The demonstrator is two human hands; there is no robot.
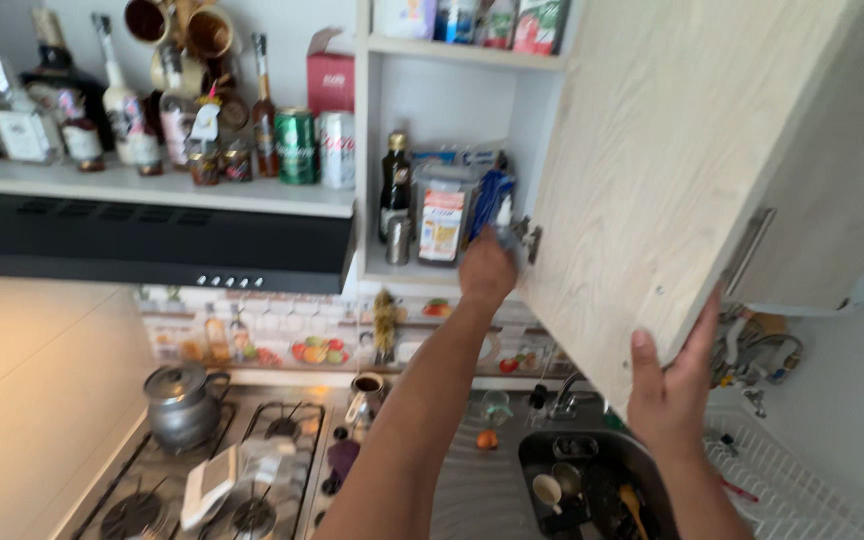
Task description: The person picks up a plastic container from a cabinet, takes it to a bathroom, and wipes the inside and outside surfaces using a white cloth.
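Note:
My left hand (487, 268) reaches up into the open wall cupboard and grips a blue packet (493, 203) on the lower shelf (402, 275). Right beside the packet stand a clear plastic container with an orange label (442, 212), a dark bottle (395, 185) and a small metal shaker (399, 241). My right hand (672, 385) holds the bottom edge of the pale wood cupboard door (682, 170), thumb on the inner face, fingers behind it.
A black extractor hood (152, 243) juts out at left, with bottles, cans and mugs on the shelf above it. Below are a gas hob (202, 470) with a metal kettle (182, 405), a sink (592, 480) holding dishes, a tap (567, 395) and a white drying rack (792, 480).

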